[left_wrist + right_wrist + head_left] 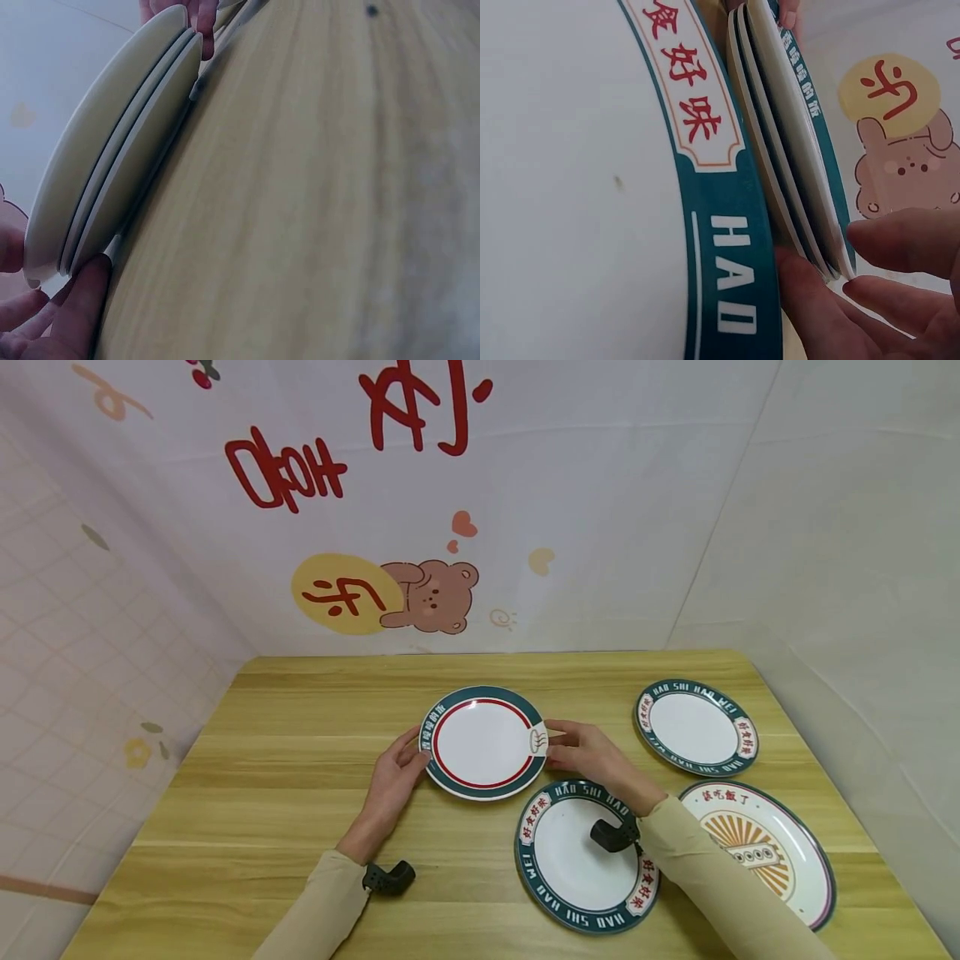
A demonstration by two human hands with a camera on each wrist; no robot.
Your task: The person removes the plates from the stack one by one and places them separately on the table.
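A white plate (480, 743) with a green rim and red ring tops a small stack at the table's middle. From the side, the left wrist view shows stacked plate edges (120, 150), close to the tabletop. My left hand (396, 777) grips the stack's left edge, thumb at the top rim, fingers lower down. On the opposite edge, my right hand (592, 756) holds the stack between thumb and fingers, as the right wrist view shows (885, 285). Just below my right wrist lies a green-rimmed plate (577, 852) with "HAO SHI HAO WEI" lettering.
At the back right sits another green-rimmed lettered plate (693, 727). A large oval plate (806, 860) with an orange ray print lies in front of it, partly under my right sleeve. The wooden table (300, 718) meets a printed cloth wall (585, 485) behind.
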